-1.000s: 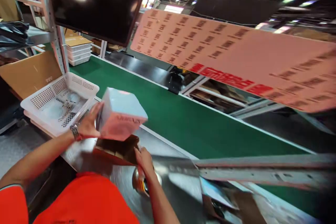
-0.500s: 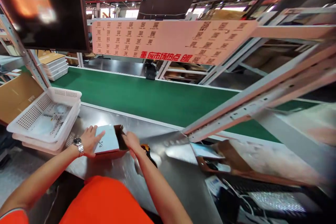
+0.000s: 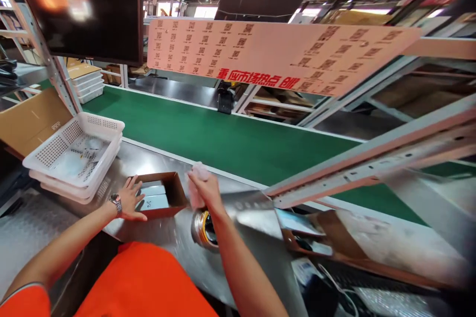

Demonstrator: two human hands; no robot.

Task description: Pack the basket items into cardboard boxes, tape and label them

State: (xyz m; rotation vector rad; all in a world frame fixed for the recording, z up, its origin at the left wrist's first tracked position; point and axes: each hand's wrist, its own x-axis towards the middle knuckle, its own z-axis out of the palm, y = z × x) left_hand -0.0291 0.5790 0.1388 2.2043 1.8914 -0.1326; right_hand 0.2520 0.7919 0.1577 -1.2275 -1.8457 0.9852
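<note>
A small open brown cardboard box [image 3: 174, 193] sits on the steel worktable [image 3: 156, 158], with a pale blue-white item [image 3: 154, 197] lying inside it. My left hand [image 3: 130, 199] rests flat against the box's left side, fingers spread, a watch on the wrist. My right hand [image 3: 204, 189] is raised just right of the box, fingers closed on a small pale pink packet [image 3: 196, 183] that is blurred by motion. A tape roll [image 3: 204, 228] lies on the table under my right forearm.
Stacked white perforated baskets [image 3: 100, 126] stand left of the box, a flat cardboard sheet [image 3: 29, 119] behind them. A green conveyor belt [image 3: 223, 138] runs behind the table. A dark screen [image 3: 92, 10] and a pink code chart [image 3: 267, 54] hang overhead. Metal rails [image 3: 372, 158] cross at right.
The pale box held above the carton a second ago now lies inside it. My left hand lowered to the carton's side. My right hand lifted with a pink packet.
</note>
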